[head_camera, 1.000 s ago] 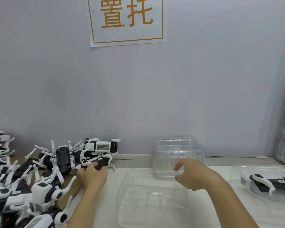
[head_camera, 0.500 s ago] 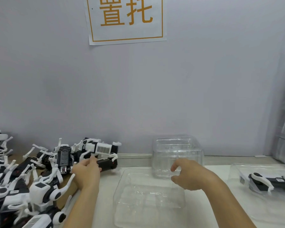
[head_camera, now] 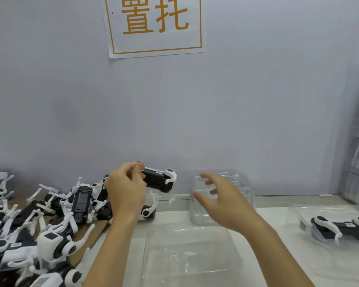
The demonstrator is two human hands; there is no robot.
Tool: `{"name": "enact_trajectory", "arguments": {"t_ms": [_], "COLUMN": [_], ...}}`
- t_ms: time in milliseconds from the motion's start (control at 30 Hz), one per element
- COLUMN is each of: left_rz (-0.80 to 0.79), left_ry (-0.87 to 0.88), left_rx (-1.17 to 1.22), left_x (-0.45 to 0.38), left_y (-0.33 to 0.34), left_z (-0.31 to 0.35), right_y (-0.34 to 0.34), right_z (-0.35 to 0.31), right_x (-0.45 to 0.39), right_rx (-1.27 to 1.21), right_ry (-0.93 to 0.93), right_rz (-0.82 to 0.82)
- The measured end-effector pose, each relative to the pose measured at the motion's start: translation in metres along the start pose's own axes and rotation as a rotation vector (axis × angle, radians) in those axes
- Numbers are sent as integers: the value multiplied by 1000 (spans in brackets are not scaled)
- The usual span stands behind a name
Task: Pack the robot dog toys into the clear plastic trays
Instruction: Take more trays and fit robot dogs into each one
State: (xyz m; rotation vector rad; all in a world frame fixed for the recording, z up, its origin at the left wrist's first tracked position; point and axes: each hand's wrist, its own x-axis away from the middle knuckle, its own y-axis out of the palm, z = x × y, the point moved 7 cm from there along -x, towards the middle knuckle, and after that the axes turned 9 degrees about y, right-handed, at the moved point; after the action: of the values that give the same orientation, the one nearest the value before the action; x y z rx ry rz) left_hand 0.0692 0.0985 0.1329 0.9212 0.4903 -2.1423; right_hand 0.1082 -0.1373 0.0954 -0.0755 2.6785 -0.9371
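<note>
- Change noted: a second ago the left hand [head_camera: 125, 188] was down at the edge of the toy pile [head_camera: 39, 228]; it is now raised clear of it with one robot dog toy [head_camera: 159, 180] gripped between curled fingers and thumb.
- The toy hangs in the air, its body jutting to the right of the left fingertips, white legs dangling below.
- The right hand [head_camera: 222, 200], earlier loosely curled over the tray stack [head_camera: 222, 195], has opened; its fingers are spread and hold nothing, just right of the toy.
- Below both hands lies an empty clear tray [head_camera: 191, 259].
- Far right of the right fingers, a packed tray [head_camera: 330, 222] already holds a toy.
- Assessment: pick is complete; the right hand appears set to help turn or receive the toy. Placement into the tray is not yet done.
</note>
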Motion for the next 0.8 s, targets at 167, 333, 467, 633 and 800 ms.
{"name": "enact_trajectory", "arguments": {"t_ms": [167,333,467,633,800], "left_rz": [-252,-424,-476,-529,-687], "left_ry": [63,111,110,152,257], "left_rx": [205,277,296,320,249], "left_x": [2,17,18,20,33], "left_y": [25,47,52,55,67], "left_z": [35,53,51,57,69], "right_y": [3,-3,0,1,-1], "right_z": [-22,-26,-18,-6,-7], "right_x": [5,6,11,8,4], "right_rx": [-149,-202,-300,-653,-450], "right_ry": [-111,-104,-31,155,84], "right_rz": [55,40,-311,-339,-139]}}
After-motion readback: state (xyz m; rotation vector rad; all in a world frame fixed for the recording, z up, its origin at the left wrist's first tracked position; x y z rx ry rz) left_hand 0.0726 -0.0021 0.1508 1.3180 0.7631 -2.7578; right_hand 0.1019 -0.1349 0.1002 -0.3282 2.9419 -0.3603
